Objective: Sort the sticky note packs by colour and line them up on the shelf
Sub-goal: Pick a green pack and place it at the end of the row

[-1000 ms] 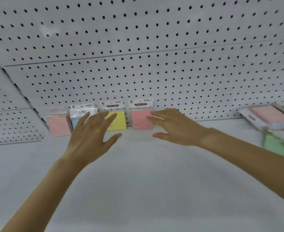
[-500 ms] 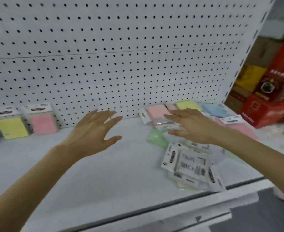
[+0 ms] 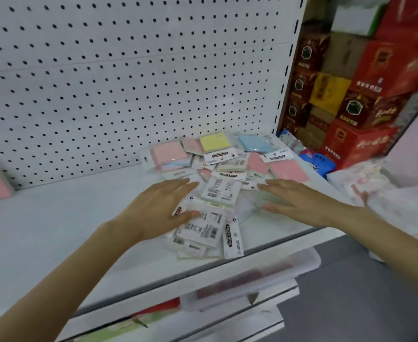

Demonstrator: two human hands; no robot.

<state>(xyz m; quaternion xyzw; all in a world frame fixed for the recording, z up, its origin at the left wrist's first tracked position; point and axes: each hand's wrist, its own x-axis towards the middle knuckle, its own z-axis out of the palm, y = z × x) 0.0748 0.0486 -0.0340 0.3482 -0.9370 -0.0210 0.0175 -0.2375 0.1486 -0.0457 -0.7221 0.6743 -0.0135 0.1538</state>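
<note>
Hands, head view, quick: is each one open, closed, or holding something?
Left hand: open, fingers spread over the pile of sticky note packs, holding nothing.
Right hand: open, fingers straight over the same pile, holding nothing.

left hand [image 3: 158,211]: bare, long slender fingers, outlines slightly blurred
right hand [image 3: 299,203]: bare, long slender fingers, a pale nail showing on the thumb
left forearm [image 3: 79,267]: bare and slim, uncovered from wrist to the lower edge
right forearm [image 3: 388,233]: bare and slim, uncovered from wrist to the right edge
</note>
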